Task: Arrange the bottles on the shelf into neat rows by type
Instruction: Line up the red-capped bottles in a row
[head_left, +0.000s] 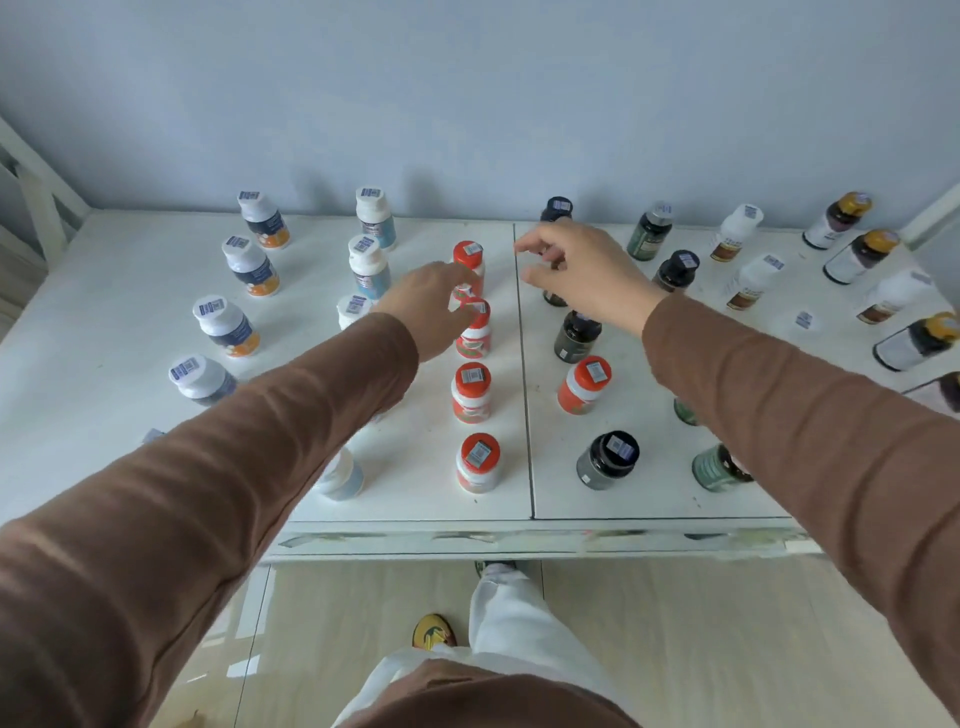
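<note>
Red-capped bottles stand in a column near the middle of the white shelf: one at the back, a second, a third and a front one. A stray red-capped bottle stands right of the seam. My left hand grips the cap of the second red bottle. My right hand hovers over the dark bottles with loosely curled fingers, holding nothing. It partly hides a dark bottle.
Navy-and-orange bottles line the left side, with light-blue ones beside them. Dark-capped bottles, green ones, white brown-labelled ones and gold-capped ones are scattered on the right. The wall is just behind.
</note>
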